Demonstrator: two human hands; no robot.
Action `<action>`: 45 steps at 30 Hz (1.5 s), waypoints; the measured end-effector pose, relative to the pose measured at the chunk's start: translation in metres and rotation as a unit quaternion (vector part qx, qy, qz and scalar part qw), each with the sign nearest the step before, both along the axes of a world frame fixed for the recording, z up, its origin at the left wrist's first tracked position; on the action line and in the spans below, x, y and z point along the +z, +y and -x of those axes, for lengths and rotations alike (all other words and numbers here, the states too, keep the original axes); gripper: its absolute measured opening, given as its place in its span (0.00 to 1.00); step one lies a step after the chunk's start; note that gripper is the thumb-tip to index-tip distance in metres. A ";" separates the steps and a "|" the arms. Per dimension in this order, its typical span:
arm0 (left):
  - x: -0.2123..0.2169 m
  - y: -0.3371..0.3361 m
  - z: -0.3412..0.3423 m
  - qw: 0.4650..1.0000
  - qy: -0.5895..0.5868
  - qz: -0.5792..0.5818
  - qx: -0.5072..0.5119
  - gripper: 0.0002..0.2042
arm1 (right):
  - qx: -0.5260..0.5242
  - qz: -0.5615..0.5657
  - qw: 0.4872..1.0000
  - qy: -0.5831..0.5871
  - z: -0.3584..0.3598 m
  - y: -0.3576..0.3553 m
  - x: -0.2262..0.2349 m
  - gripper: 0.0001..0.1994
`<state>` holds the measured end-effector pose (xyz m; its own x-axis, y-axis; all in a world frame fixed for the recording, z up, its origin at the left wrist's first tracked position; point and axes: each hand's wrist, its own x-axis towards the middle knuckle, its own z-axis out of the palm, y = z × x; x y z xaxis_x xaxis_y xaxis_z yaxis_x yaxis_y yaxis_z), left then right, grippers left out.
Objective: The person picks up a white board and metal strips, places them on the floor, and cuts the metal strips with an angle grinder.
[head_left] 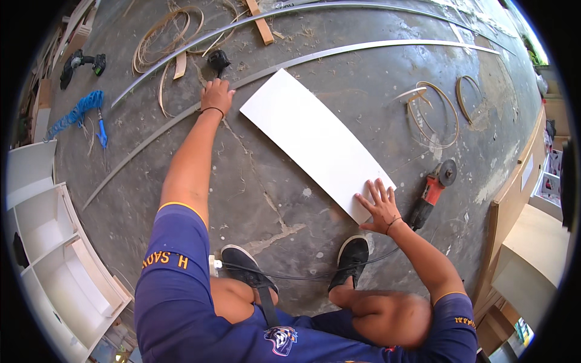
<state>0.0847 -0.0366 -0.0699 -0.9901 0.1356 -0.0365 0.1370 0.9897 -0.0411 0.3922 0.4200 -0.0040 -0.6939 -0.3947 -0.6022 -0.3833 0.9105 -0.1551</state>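
While the right grip [380,207] splays on the mid-frame white panel [315,142] (likely stiff, best edge-held), the left grip [216,97] is unclear.

We see cordless drill [75,62], blue coiled hose [78,107] near floor's [375,78] left edge; wooden batten [260,24] toward far edge; white cabinet [51,249], near-left corner.

White panel [315,139], one. Long narrow strips [339,49], at least two. Angle grinder [432,192], one. Cordless drill [77,63], one. Blue coiled hose [83,107], one, with one blue air gun [101,132]. Short wooden block [260,25], one. Loops of banding [459,100] at right, two. Dark shoes [242,264], two. Small black tool [218,60], one.
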 end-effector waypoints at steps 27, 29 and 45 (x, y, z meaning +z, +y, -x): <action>0.027 0.029 -0.237 0.982 -0.165 -0.089 -0.023 0.14 | -0.108 0.157 0.970 0.151 -0.012 -0.021 -0.029 0.37; 0.020 0.035 -0.236 0.990 -0.130 -0.036 -0.044 0.13 | -0.156 0.188 0.949 0.198 -0.013 -0.008 -0.032 0.33; 0.024 0.020 -0.238 0.985 -0.134 -0.086 -0.072 0.17 | -0.650 0.276 0.686 0.174 -0.060 0.210 -0.083 0.39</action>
<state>0.3232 -0.0166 -0.0459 -0.9176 0.3017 -0.2590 0.2603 0.9482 0.1821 0.4521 0.6296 -0.0868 -0.7398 0.5926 -0.3187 0.5961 0.3576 -0.7189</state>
